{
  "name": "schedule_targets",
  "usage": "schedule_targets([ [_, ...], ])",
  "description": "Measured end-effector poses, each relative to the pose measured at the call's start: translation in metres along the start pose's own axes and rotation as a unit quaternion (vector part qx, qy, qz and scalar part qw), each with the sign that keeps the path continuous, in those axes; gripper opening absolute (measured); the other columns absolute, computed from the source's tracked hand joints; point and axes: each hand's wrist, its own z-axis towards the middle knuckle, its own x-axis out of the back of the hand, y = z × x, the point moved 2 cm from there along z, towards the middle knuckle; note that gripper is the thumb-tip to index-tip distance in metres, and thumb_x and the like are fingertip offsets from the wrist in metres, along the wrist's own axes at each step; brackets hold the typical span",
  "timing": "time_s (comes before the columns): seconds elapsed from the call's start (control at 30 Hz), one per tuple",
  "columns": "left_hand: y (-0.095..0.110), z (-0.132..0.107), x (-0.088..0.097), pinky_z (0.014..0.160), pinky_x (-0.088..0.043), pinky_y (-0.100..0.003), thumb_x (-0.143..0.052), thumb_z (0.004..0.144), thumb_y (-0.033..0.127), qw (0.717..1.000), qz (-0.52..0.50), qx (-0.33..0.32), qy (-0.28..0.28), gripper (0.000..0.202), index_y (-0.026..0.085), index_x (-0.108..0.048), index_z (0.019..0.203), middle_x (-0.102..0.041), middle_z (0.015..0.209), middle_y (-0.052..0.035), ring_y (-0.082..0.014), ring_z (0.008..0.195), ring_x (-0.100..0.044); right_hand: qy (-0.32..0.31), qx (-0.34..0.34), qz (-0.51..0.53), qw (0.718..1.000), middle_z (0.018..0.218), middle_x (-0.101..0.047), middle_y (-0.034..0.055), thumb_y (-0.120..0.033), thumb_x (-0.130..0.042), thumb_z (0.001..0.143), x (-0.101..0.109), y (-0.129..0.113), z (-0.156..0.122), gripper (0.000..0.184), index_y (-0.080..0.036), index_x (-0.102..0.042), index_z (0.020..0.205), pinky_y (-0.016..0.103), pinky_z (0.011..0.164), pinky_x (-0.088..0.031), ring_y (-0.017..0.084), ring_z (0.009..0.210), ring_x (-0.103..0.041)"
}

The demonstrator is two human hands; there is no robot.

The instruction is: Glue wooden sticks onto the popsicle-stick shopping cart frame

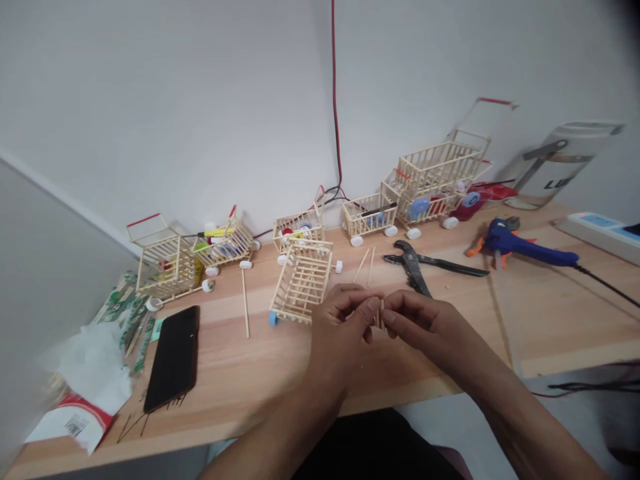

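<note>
My left hand (345, 313) and my right hand (417, 317) meet over the front of the table, fingertips pinched together. Between them are short pieces of thin wooden stick (380, 315), partly hidden by the fingers. Just behind my left hand, a small cart made of sticks (303, 277) lies tilted, with a blue wheel (273, 319) at its lower left corner. Two loose sticks (371, 265) rest beyond my hands. Black-handled cutters (413, 263) lie behind my right hand.
More stick carts (370, 213) with white wheels line the wall. On the right are a blue glue gun (530, 250), a power strip (605, 227) and a clear jar (565, 167). At left lie a black phone (173, 357), a plastic bag (97, 363) and a single stick (245, 303).
</note>
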Motion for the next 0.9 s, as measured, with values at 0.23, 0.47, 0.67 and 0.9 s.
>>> schedule_targets([
  [0.23, -0.001, -0.008, 0.011, 0.043, -0.030, -0.018, -0.059, 0.091, 0.029, 0.998, 0.061, 0.002, -0.019, 0.013, 0.017, -0.063, 0.086, -0.064, 0.077, 0.0007, -0.0027, 0.045, -0.039, 0.072, -0.027, -0.240, 0.968, 0.070, -0.061, 0.0006, -0.036, -0.051, 0.089, 0.003, 0.033, 0.006, 0.019, -0.023, -0.055, 0.075, 0.029, 0.060, -0.037, 0.016, 0.063, -0.054],
  [0.47, -0.017, -0.019, 0.014, 0.037, -0.025, -0.018, -0.058, 0.088, 0.027, 0.992, 0.050, 0.073, -0.090, 0.014, 0.017, -0.060, 0.097, -0.059, 0.069, 0.0037, -0.0022, 0.037, -0.036, 0.078, -0.057, -0.425, 0.900, 0.089, -0.067, 0.0066, -0.024, -0.044, 0.093, -0.010, 0.044, 0.024, 0.017, -0.022, -0.057, 0.082, 0.030, 0.065, -0.033, 0.022, 0.084, -0.060],
  [0.67, -0.026, -0.024, 0.017, 0.038, -0.031, -0.017, -0.057, 0.086, 0.024, 0.986, 0.068, 0.100, -0.113, 0.012, 0.016, -0.061, 0.093, -0.061, 0.073, 0.0017, -0.0029, 0.040, -0.039, 0.079, -0.042, -0.453, 0.887, 0.087, -0.066, 0.0055, -0.026, -0.047, 0.094, -0.015, 0.049, 0.027, 0.014, -0.022, -0.054, 0.082, 0.030, 0.061, -0.030, 0.023, 0.083, -0.060],
  [0.9, -0.036, -0.029, 0.018, 0.037, -0.031, -0.017, -0.056, 0.083, 0.020, 0.985, 0.050, 0.113, -0.116, 0.008, 0.016, -0.057, 0.090, -0.062, 0.070, 0.0018, -0.0034, 0.038, -0.038, 0.073, -0.049, -0.470, 0.878, 0.089, -0.067, 0.0066, -0.026, -0.047, 0.094, -0.016, 0.050, 0.030, 0.014, -0.022, -0.051, 0.082, 0.032, 0.065, -0.034, 0.025, 0.086, -0.062],
])
